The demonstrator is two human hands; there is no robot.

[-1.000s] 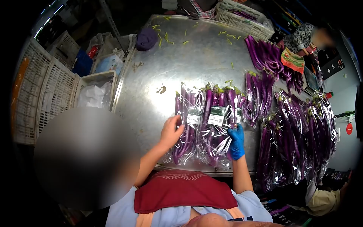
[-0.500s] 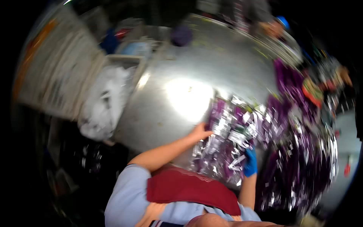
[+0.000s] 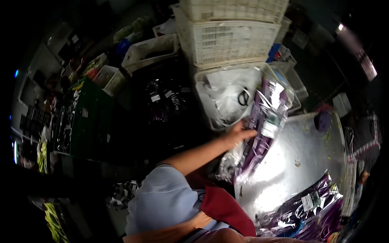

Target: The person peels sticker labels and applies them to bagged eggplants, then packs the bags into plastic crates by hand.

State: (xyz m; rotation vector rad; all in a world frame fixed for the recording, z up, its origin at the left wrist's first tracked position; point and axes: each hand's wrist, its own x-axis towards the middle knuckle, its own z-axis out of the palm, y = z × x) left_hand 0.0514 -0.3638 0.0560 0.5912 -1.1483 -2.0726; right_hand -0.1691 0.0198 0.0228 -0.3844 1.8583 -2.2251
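Note:
My bare left hand (image 3: 238,135) is closed on a clear bag of long purple eggplants (image 3: 256,146). The bag carries a white label and is held tilted, over the table's edge beside a white plastic bin. Down at the lower right, the blue glove of my right hand (image 3: 295,230) shows only in part, against more bagged eggplants (image 3: 314,204) with white labels. Its fingers cannot be made out there.
The white bin (image 3: 210,117) contains clear plastic bags and black-handled scissors (image 3: 243,97). Stacked white crates (image 3: 235,40) rise behind it. Bagged produce (image 3: 166,97) lies in a dark area to the left, near a green crate (image 3: 91,121). A purple round object (image 3: 322,121) sits on the metal table (image 3: 300,146).
My view has swung left. My left hand has lifted a bag of eggplants away from the pile and carried it left toward the white bin. My right hand stays by the other bags.

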